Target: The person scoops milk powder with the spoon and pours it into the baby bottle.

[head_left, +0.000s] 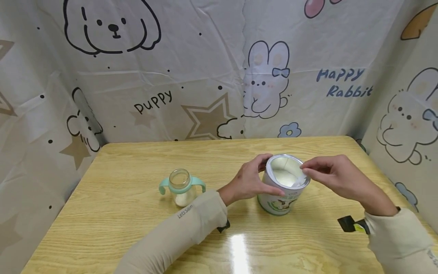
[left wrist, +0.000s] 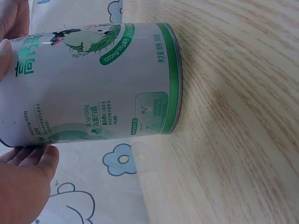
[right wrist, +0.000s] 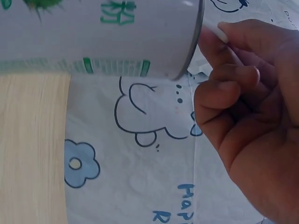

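A white milk powder can (head_left: 278, 201) with a green base band stands upright on the table, its top uncovered and pale inside. My left hand (head_left: 249, 179) grips it near the top, thumb along the front and fingers round the far side. In the left wrist view, the can's printed label (left wrist: 98, 93) fills much of the picture. At the right side of the rim, my right hand (head_left: 337, 179) pinches the edge of a whitish seal film (head_left: 300, 182) between thumb and forefinger. Some of this film (right wrist: 199, 65) shows beside the rim in the right wrist view.
A baby bottle (head_left: 181, 188) with mint-green handles stands uncapped to the left of the can, pale contents low inside. The wooden table (head_left: 119, 213) ends at a printed cloth (head_left: 205, 76) behind, with more cloth on both sides.
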### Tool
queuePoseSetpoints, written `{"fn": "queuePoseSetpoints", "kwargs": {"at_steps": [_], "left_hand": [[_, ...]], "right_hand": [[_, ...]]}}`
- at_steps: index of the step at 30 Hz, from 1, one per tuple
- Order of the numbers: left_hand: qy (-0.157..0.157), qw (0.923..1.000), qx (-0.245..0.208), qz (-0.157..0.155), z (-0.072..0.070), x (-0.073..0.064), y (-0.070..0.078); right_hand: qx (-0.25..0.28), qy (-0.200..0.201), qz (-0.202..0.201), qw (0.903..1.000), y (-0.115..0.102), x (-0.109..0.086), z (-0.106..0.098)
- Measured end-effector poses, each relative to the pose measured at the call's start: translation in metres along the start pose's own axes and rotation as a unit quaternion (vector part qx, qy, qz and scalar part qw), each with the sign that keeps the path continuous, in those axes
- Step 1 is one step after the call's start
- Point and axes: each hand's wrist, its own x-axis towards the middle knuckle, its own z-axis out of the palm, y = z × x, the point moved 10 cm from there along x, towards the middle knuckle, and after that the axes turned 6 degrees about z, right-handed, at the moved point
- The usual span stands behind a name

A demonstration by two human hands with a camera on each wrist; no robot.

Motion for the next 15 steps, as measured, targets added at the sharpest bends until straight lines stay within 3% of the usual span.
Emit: {"fn": "queuePoseSetpoints", "kwargs": {"at_steps": [8,15], "left_hand": [[0.0,1.0,-0.007,0.005,0.0,0.0,0.0],[0.0,0.9999,-0.006,0.015,0.0,0.001,0.002]], "right_hand": [[0.033,0.016,0.101,0.9942,0.015,0.004,0.004],[0.068,0.048,0.226,0.9705,0.042,-0.002,0.003]]}}
